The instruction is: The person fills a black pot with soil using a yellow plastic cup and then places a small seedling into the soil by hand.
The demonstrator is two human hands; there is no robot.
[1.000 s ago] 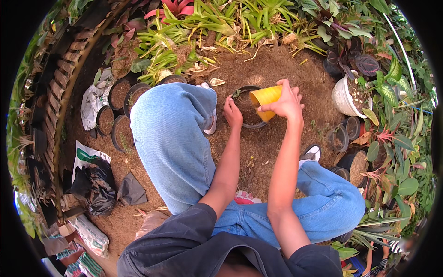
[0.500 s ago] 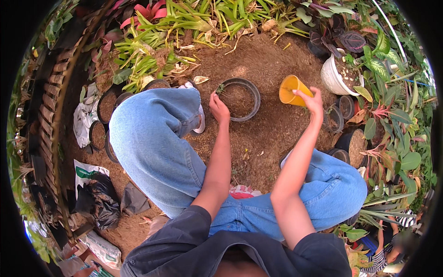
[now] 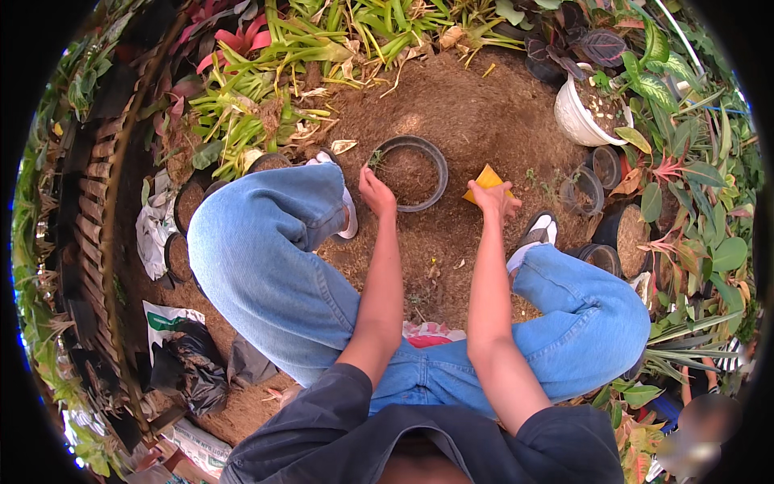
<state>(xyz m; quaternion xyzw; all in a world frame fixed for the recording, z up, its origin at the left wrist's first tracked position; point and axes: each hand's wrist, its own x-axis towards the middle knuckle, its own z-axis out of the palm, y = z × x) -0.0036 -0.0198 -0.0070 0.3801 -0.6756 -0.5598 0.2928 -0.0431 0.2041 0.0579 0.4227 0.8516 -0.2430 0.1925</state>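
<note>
The left hand [image 3: 376,192] is at the left rim of a round black pot [image 3: 443,174], its fingers curled beside a small green seedling [image 3: 375,159]; whether the fingers grip the stem or only rest against it, I cannot tell. The right hand [image 3: 494,200] grasps a yellow cup [image 3: 486,179] to the right of the pot, low over the brown soil [image 3: 484,105]; much of the cup is hidden behind the hand, and it is tilted rather than upright. Cup and pot are apart, with a strip of ground between them. The pot sits far of the person's bent legs, roughly midway between the two feet, and holds soil.

The person sits in blue jeans [image 3: 258,234], with the left knee toward the left and the right leg folded out to the right. A grey-and-white shoe [image 3: 540,228] is on the right foot, near the cup. Farther right are a white pot [image 3: 574,113] and, nearer, a small see-through pot [image 3: 582,190] beside another small pot [image 3: 606,166]. Leafy plants [image 3: 730,254] line the right side. At the far left grow strappy green plants [image 3: 322,48]. On the near left lie a crumpled black plastic bag [image 3: 200,367] and a grey sheet [image 3: 250,360], touching or nearly so.
</note>
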